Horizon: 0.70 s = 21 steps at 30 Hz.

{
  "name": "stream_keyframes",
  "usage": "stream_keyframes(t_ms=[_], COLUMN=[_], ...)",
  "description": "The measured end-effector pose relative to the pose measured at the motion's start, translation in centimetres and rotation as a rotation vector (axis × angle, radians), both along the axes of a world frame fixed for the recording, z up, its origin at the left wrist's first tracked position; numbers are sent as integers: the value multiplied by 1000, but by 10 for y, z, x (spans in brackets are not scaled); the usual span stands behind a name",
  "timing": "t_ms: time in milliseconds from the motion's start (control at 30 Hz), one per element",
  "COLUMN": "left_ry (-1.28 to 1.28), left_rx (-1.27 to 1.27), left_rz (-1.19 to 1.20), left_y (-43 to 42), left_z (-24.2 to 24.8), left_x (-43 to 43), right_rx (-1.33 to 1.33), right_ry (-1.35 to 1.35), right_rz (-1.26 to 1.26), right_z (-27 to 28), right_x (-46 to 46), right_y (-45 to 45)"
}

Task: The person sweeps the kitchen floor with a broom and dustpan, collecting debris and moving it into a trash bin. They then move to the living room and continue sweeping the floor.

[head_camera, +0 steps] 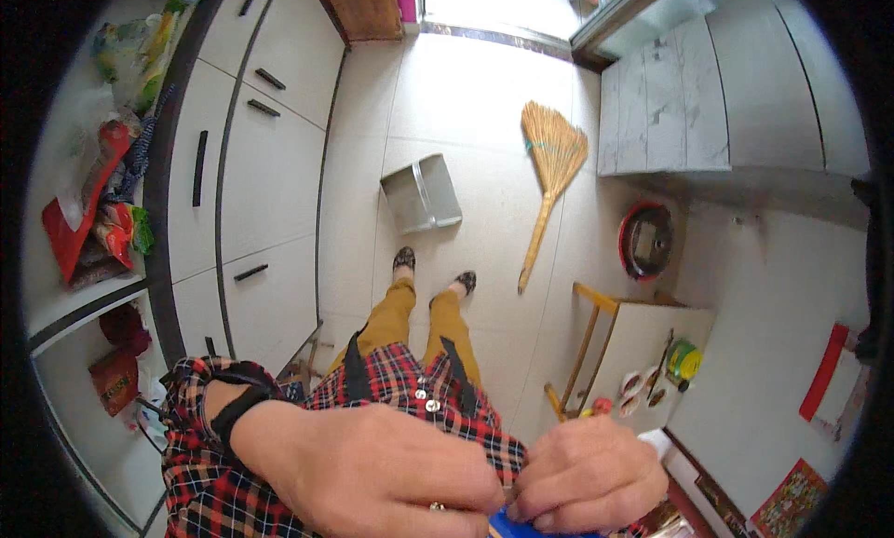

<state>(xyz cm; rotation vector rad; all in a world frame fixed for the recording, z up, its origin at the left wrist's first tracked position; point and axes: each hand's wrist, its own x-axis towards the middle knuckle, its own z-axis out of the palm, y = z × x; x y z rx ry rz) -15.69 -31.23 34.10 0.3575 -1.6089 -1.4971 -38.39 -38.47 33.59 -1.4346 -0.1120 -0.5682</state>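
Observation:
Close to the camera at the bottom, my left hand [370,461] and my right hand [594,475] nearly touch, fingers curled in on a blue object [517,524]. Only a strip of it shows between and below the fingers, so its kind cannot be told. The left wrist wears a black band, and a ring shows on one left finger. On the tiled floor beyond my feet lies a straw hand broom [552,161], bristles away from me. To its left stands a grey dustpan or open bin [422,195].
White cabinets [272,182] with black handles line the left, below a counter holding food packages [126,223]. At right are a small table [635,342] with dishes, a round red-rimmed black pan or basin [646,241] and grey-white cabinets [663,105]. A doorway [496,38] lies at the far end.

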Motion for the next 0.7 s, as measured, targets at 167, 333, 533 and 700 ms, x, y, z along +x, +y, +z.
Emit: stream_keyframes(t_ms=[167, 333, 533, 700], left_ry=[89, 136, 94, -110], left_rx=[-149, -58, -30, 58], left_rz=[289, 317, 111, -49], left_y=[0, 1, 2, 6], left_z=[9, 5, -9, -28], left_x=[-9, -13, -2, 0], right_rx=[-34, 9, 63, 172], right_ry=[-147, -417, -184, 53], right_rz=[-236, -491, -249, -104], right_z=[1, -14, -17, -32], right_x=[17, 35, 12, -1], right_y=[14, 23, 16, 16])
